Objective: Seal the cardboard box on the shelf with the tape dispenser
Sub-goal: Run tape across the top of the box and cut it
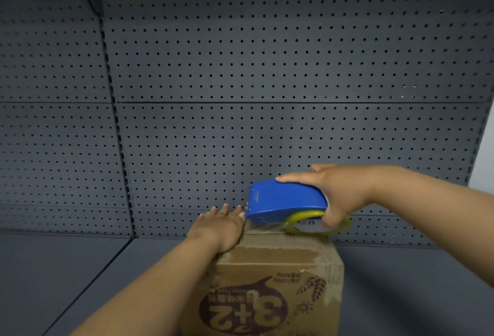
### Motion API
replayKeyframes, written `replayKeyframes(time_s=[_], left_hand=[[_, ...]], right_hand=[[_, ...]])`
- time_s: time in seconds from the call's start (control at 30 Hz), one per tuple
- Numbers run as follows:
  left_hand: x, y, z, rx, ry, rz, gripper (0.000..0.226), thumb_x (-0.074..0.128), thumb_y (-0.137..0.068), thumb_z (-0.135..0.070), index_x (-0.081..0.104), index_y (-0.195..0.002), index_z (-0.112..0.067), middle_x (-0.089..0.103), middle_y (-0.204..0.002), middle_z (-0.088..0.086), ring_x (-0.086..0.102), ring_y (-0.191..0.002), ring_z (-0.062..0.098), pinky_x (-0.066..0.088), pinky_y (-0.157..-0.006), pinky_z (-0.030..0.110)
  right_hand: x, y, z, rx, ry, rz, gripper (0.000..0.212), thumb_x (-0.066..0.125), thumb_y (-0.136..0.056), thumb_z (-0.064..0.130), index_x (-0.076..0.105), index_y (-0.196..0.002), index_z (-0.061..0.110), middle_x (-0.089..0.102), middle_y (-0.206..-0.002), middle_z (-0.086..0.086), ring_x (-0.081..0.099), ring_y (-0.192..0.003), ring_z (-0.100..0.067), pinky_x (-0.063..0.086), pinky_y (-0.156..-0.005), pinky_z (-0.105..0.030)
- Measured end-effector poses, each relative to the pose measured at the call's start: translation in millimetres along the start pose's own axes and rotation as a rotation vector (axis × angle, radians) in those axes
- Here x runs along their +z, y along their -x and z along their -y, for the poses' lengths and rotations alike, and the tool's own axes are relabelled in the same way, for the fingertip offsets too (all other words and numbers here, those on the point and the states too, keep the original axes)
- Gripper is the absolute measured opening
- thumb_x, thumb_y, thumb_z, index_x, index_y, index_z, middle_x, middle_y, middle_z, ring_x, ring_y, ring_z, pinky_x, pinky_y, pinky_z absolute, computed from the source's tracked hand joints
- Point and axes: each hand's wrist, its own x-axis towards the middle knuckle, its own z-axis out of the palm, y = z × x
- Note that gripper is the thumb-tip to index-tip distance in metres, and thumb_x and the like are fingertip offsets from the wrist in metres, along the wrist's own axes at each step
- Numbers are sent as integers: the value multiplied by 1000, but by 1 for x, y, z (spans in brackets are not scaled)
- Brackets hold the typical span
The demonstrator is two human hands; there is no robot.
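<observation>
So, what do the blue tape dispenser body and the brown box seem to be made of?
The blue tape dispenser body looks like smooth moulded plastic: even colour, soft sheen, rounded shell. The brown box looks like matte corrugated cardboard, with printed face and folded flaps; a glossy strip near its top is probably clear tape.

I am holding the blue tape dispenser [284, 200] in my right hand [339, 191] at the box [270, 279] top, lower middle of the frame. My left hand [220, 226] is lying flat on the box.

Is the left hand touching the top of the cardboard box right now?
Touching. The head view shows the left hand lying flat, palm down, on the cardboard box top, with no gap under the palm.
</observation>
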Motion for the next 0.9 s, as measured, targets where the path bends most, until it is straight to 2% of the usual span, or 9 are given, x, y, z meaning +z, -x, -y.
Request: replayKeyframes(time_s=[0.3, 0.43, 0.67, 0.8, 0.9], left_hand=[[-2, 5, -4, -33, 7, 11, 54, 7, -99, -41, -1, -151, -29, -7, -161, 2, -5, -148, 27, 2, -120, 44], [1, -1, -1, -52, -1, 25, 55, 9, -98, -46, -2, -150, -33, -8, -161, 0, -6, -148, 25, 1, -120, 44], [-3, -4, -2, -63, -14, 66, 56, 11, -98, -46, -4, -150, -33, -10, -161, 0, -8, -148, 24, 0, -119, 46], [-2, -1, -4, -60, -30, 59, 55, 11, -98, -46, -3, -150, -33, -9, -161, 1, -7, -148, 24, 1, -119, 45], [-3, 0, -5, -71, -49, 67, 56, 10, -98, -46, -5, -150, -33, -9, -161, 2, -6, -148, 24, 1, -120, 46]], right_hand=[[9, 18, -43, -42, -71, -57, 103, 71, -64, 36, -10, -110, 80, 42, -109, 4, 54, -91, -15, 53, -83, -37], [34, 39, -73, 0, -134, -15, 101, 71, -60, 40, -8, -108, 82, 40, -118, 8, 51, -101, -12, 50, -89, -32], [66, 73, -121, 31, -237, -63, 98, 69, -57, 49, -3, -114, 80, 37, -130, 18, 47, -112, -7, 45, -95, -26], [73, 73, -130, 29, -266, -30, 99, 72, -59, 45, -1, -116, 79, 37, -130, 18, 47, -111, -4, 46, -92, -23], [77, 69, -130, 30, -254, -29, 100, 72, -60, 43, -2, -117, 79, 39, -127, 18, 50, -107, -7, 48, -90, -25]])
